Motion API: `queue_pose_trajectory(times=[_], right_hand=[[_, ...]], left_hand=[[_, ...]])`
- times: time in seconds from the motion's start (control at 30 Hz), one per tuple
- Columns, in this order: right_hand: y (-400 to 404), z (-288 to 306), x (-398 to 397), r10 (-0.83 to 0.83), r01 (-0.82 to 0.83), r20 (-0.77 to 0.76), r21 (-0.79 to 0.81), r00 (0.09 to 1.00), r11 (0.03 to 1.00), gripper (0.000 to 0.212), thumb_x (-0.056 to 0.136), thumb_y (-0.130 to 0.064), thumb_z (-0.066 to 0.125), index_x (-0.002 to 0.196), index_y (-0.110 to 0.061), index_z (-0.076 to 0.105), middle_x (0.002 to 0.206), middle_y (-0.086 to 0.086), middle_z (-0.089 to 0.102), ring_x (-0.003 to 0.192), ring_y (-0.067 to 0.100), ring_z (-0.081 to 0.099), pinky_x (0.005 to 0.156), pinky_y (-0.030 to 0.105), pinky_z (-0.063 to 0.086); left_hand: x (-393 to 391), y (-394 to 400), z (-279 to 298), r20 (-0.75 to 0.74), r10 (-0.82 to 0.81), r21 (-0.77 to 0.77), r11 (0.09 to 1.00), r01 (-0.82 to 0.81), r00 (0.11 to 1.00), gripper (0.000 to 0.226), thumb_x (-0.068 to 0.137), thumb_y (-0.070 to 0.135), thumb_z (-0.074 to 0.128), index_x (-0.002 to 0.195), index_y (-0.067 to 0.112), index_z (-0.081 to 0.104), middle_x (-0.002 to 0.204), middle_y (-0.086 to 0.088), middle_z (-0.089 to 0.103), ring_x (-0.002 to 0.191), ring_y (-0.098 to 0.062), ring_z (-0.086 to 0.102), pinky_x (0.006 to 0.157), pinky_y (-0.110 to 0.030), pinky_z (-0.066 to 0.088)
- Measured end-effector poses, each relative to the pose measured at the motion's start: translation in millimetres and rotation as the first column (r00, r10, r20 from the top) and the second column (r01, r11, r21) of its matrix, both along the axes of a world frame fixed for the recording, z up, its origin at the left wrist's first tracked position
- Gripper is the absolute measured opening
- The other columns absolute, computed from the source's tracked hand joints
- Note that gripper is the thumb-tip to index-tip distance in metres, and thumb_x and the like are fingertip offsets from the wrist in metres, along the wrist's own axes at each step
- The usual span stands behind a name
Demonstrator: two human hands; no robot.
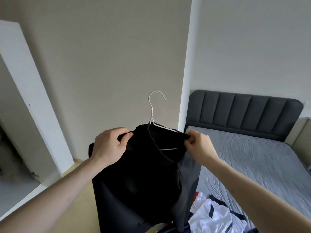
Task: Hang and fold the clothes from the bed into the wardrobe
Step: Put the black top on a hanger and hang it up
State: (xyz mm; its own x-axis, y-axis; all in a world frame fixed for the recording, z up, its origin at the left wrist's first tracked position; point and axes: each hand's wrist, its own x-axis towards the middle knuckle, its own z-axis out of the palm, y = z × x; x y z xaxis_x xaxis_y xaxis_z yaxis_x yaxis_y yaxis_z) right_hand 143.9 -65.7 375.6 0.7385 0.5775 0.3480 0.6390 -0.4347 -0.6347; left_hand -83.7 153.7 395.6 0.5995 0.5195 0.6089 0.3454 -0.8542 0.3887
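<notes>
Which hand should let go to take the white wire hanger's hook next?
Probably the left hand. It pinches the black garment nearer the white wire hanger and its neck, while the right hand grips the far shoulder and can steady it.

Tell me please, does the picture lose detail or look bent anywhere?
Head view: the black garment is so dark that its folds barely show; the wide lens bends the white wall edge; the white hanger and both hands look sharp; light is soft and even, without glare.
</notes>
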Motion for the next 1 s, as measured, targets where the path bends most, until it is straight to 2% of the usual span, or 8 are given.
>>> queue_pose_trajectory(times=[0.17,0.4,0.53,0.67,0.73,0.8,0.9,1.0], right_hand=[[-7,10,25,0.124,-0.124,-0.005,-0.011,0.992,0.992,0.021,0.096,-0.019,0.061,0.083,-0.027,0.075,0.066,-0.013,0.069,0.068,0.014,0.068,0.065,0.033,0.054],[15,75,-6,0.271,-0.149,-0.274,0.396,0.923,0.906,0.022,0.099,-0.013,0.057,0.086,-0.012,0.075,0.074,0.003,0.075,0.071,0.02,0.073,0.053,0.033,0.06],[26,78,-62,0.484,-0.342,-0.276,0.432,0.831,0.834,0.024,0.1,-0.018,0.06,0.085,-0.007,0.074,0.074,0.005,0.075,0.068,0.017,0.072,0.053,0.033,0.059],[46,24,-81,0.509,-0.499,-0.161,0.101,0.846,0.861,0.022,0.099,-0.026,0.061,0.081,-0.019,0.072,0.075,-0.008,0.074,0.071,0.009,0.068,0.072,0.028,0.055],[52,6,-80,0.537,-0.543,-0.204,0.026,0.819,0.839,0.014,0.098,-0.027,0.063,0.104,-0.025,0.075,0.087,-0.009,0.076,0.082,0.007,0.068,0.078,0.021,0.052],[54,-4,-74,0.585,-0.609,-0.242,-0.033,0.775,0.793,0.033,0.097,-0.028,0.064,0.129,-0.028,0.067,0.1,-0.015,0.073,0.093,0.0,0.067,0.082,0.009,0.045],[59,-7,-69,0.642,-0.666,-0.284,0.017,0.712,0.746,0.042,0.096,-0.03,0.066,0.136,-0.04,0.057,0.105,-0.019,0.068,0.096,-0.011,0.063,0.086,0.003,0.043],[73,-15,-70,0.622,-0.639,-0.392,0.104,0.678,0.762,0.045,0.094,-0.045,0.066,0.138,-0.044,0.054,0.122,-0.018,0.066,0.113,-0.006,0.06,0.105,0.017,0.045]], left_hand=[[-7,0,3,-0.062,0.028,0.101,0.995,-0.021,0.998,0.023,0.101,0.041,0.058,0.083,0.027,0.064,0.07,0.01,0.058,0.065,-0.015,0.052,0.059,-0.032,0.046],[-7,-6,-8,-0.303,0.142,0.378,0.926,-0.018,0.942,0.035,0.099,0.049,0.04,0.094,0.033,0.07,0.08,0.011,0.063,0.073,-0.02,0.066,0.052,-0.028,0.038],[1,-11,0,-0.317,0.303,0.145,0.952,-0.27,0.899,0.028,0.102,0.044,0.041,0.095,0.028,0.063,0.085,0.007,0.064,0.085,-0.026,0.064,0.065,-0.035,0.042],[7,-26,-4,-0.274,0.351,-0.079,0.92,-0.385,0.895,0.03,0.101,0.048,0.048,0.088,0.026,0.063,0.079,0.007,0.066,0.082,-0.026,0.062,0.067,-0.034,0.044],[1,-34,-11,-0.266,0.361,-0.181,0.892,-0.414,0.894,0.033,0.101,0.048,0.049,0.081,0.024,0.06,0.072,0.007,0.064,0.077,-0.023,0.061,0.069,-0.035,0.049],[-11,-34,-15,-0.238,0.375,-0.279,0.857,-0.433,0.896,0.035,0.101,0.045,0.05,0.075,0.023,0.057,0.067,0.006,0.061,0.072,-0.021,0.059,0.065,-0.032,0.047],[-39,-26,-20,-0.173,0.411,-0.427,0.788,-0.444,0.895,0.038,0.102,0.043,0.051,0.072,0.021,0.054,0.06,0.006,0.053,0.065,-0.021,0.053,0.06,-0.031,0.039],[-55,-23,-25,-0.09,0.375,-0.577,0.735,-0.355,0.923,0.038,0.103,0.039,0.051,0.073,0.017,0.053,0.057,0.011,0.043,0.061,-0.017,0.044,0.063,-0.033,0.035]])
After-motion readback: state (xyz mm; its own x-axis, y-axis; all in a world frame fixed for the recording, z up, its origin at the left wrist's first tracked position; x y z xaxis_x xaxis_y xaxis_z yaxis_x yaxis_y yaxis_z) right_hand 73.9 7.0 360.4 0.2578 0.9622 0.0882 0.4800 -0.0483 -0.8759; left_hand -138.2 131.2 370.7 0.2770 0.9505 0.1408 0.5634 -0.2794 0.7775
